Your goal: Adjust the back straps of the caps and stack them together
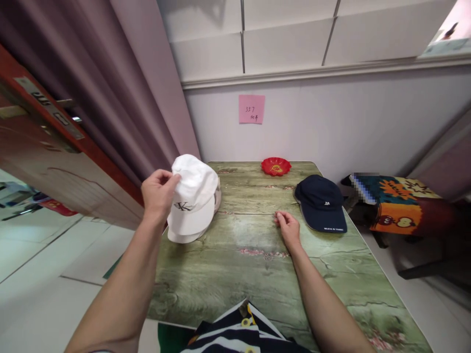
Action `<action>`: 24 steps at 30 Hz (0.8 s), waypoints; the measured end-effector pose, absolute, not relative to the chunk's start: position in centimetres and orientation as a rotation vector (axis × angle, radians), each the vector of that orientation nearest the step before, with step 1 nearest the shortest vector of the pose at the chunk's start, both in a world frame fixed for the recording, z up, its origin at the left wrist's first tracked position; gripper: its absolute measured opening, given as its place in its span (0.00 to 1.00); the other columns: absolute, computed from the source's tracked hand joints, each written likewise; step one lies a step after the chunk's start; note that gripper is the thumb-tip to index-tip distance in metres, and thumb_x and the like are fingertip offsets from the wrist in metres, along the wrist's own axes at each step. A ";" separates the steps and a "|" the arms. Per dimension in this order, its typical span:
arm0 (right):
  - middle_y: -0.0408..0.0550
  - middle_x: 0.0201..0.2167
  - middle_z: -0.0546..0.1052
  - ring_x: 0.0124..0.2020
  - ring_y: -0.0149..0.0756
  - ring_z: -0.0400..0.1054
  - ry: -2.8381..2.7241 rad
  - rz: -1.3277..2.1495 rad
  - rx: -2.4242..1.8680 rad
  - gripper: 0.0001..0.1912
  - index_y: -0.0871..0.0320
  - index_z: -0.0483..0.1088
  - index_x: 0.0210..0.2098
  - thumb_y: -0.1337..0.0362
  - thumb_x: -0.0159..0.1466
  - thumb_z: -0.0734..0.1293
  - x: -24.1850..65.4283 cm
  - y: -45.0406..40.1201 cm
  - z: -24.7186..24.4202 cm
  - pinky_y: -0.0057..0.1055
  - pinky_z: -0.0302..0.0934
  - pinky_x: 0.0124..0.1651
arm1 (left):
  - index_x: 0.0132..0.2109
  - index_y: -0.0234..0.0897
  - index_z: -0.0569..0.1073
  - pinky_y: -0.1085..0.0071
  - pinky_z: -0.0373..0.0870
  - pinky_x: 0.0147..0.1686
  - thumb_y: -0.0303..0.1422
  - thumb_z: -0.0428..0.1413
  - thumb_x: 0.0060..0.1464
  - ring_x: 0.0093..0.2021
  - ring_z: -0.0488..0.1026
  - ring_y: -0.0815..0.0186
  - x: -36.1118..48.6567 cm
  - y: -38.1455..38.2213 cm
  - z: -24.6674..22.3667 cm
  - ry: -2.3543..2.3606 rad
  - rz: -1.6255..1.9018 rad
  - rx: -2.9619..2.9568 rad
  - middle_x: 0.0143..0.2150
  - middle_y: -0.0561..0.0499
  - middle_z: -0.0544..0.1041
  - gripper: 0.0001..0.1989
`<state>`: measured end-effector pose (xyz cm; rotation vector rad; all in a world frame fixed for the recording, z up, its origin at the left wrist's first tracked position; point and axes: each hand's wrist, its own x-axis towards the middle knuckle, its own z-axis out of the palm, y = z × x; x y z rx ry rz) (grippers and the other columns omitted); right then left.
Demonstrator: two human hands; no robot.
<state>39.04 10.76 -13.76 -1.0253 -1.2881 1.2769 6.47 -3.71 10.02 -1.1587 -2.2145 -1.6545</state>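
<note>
At the left side of the table, my left hand (160, 191) is closed on the crown edge of a white cap (195, 184) with a dark "K" print. Directly beneath and behind that cap, part of another light-coloured cap (217, 198) shows. My right hand (288, 228) rests near the middle of the table with its fingers curled together; whether anything small is between them cannot be made out. To the right of it lies a dark navy cap (318, 198), its brim toward the front right, not touching the hand.
A red scalloped dish (276, 167) sits at the back of the green wood-patterned table (243, 279). A pink note (251, 109) is stuck on the wall behind. A door and curtain stand at left, a cloth-covered stool (401, 208) at right.
</note>
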 end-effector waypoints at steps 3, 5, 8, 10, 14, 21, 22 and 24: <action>0.50 0.33 0.80 0.31 0.37 0.74 -1.204 1.451 -0.911 0.25 0.61 0.75 0.40 0.45 0.56 0.71 39.0 10.3 -13.0 0.35 0.70 0.36 | 0.28 0.36 0.70 0.74 0.58 0.25 0.39 0.61 0.46 0.24 0.62 0.71 10.3 -2.0 9.6 -2.190 -1.788 -1.346 0.24 0.56 0.67 0.12; 0.52 0.36 0.80 0.35 0.38 0.75 -1.117 1.657 -0.782 0.25 0.60 0.75 0.42 0.45 0.56 0.71 38.9 9.7 -12.3 0.37 0.70 0.41 | 0.27 0.37 0.68 0.74 0.57 0.23 0.38 0.61 0.46 0.23 0.61 0.71 12.7 -0.9 8.6 -2.209 -1.886 -1.429 0.22 0.57 0.65 0.12; 0.56 0.47 0.79 0.47 0.42 0.74 -1.012 2.039 -0.491 0.32 0.59 0.72 0.50 0.39 0.59 0.67 38.8 8.7 -11.1 0.41 0.66 0.53 | 0.26 0.37 0.67 0.75 0.56 0.22 0.37 0.61 0.46 0.21 0.60 0.72 15.6 0.2 6.6 -2.237 -2.039 -1.506 0.20 0.57 0.64 0.12; 0.57 0.51 0.77 0.52 0.45 0.72 -0.993 2.214 -0.305 0.39 0.58 0.70 0.54 0.33 0.57 0.63 38.8 8.3 -10.4 0.44 0.64 0.56 | 0.26 0.37 0.67 0.75 0.56 0.22 0.37 0.61 0.46 0.21 0.59 0.72 17.0 0.7 5.2 -2.270 -2.102 -1.522 0.20 0.58 0.64 0.11; 0.55 0.52 0.77 0.56 0.49 0.69 -0.962 2.298 -0.181 0.40 0.56 0.69 0.54 0.33 0.55 0.64 38.8 7.8 -10.2 0.47 0.62 0.58 | 0.25 0.37 0.67 0.75 0.57 0.22 0.37 0.61 0.44 0.21 0.60 0.71 19.4 1.8 3.1 -2.352 -2.112 -1.523 0.20 0.57 0.64 0.12; 0.54 0.45 0.81 0.54 0.52 0.72 -0.736 2.372 -0.341 0.23 0.60 0.70 0.51 0.56 0.59 0.69 38.8 8.0 -11.7 0.53 0.59 0.62 | 0.28 0.36 0.71 0.72 0.65 0.25 0.43 0.63 0.43 0.23 0.67 0.69 21.7 2.9 0.4 -2.541 -2.268 -1.666 0.23 0.54 0.71 0.15; 0.55 0.45 0.81 0.55 0.52 0.71 -0.708 2.400 -0.353 0.23 0.61 0.70 0.50 0.54 0.60 0.67 39.0 8.2 -11.8 0.53 0.58 0.62 | 0.29 0.35 0.72 0.72 0.66 0.27 0.44 0.63 0.43 0.25 0.69 0.68 21.5 2.6 -0.3 -2.545 -2.288 -1.639 0.25 0.53 0.72 0.16; 0.57 0.45 0.81 0.56 0.53 0.70 -0.679 2.444 -0.341 0.25 0.62 0.70 0.51 0.50 0.62 0.64 39.3 8.6 -11.8 0.55 0.56 0.63 | 0.31 0.35 0.73 0.71 0.68 0.31 0.45 0.63 0.44 0.29 0.71 0.67 20.7 1.8 -2.0 -2.559 -2.317 -1.418 0.27 0.52 0.74 0.17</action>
